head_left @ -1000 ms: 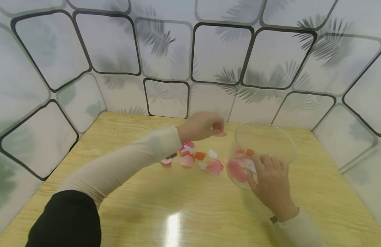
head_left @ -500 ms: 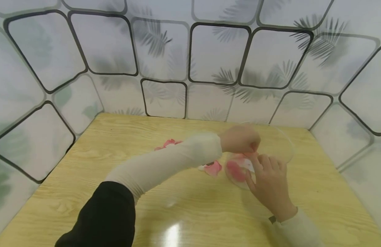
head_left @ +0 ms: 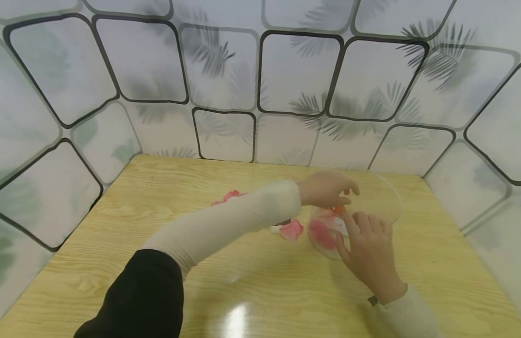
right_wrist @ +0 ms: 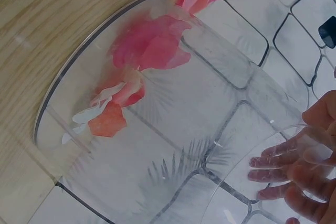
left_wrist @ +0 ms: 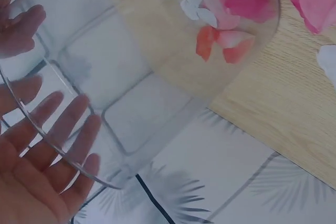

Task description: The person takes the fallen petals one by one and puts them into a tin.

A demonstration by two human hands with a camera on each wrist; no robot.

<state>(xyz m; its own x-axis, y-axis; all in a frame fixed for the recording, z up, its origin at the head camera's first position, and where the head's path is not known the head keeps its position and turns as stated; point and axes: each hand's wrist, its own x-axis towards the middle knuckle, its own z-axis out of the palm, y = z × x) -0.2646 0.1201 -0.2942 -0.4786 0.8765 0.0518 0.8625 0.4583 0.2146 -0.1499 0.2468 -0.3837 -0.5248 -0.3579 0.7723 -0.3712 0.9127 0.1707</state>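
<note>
Left hand (head_left: 326, 188) has uncurled at clear container (right_wrist: 178, 124) | petals (head_left: 322, 233) inside

leaf-printed walls (head_left: 302, 75) around a wood-grain tabletop (head_left: 311, 300) show an enclosed work nook.

We see a clear cylindrical container (right_wrist: 181, 111) standing open-topped on the surface (head_left: 264, 281), pink, orange and white petals (right_wrist: 149, 44) inside it, loose pink petals (head_left: 291, 230) beside it.

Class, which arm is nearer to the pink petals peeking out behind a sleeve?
Left. The left arm crosses just in front of the pink petals; the right arm lies farther right, its hand on the clear container.
</note>
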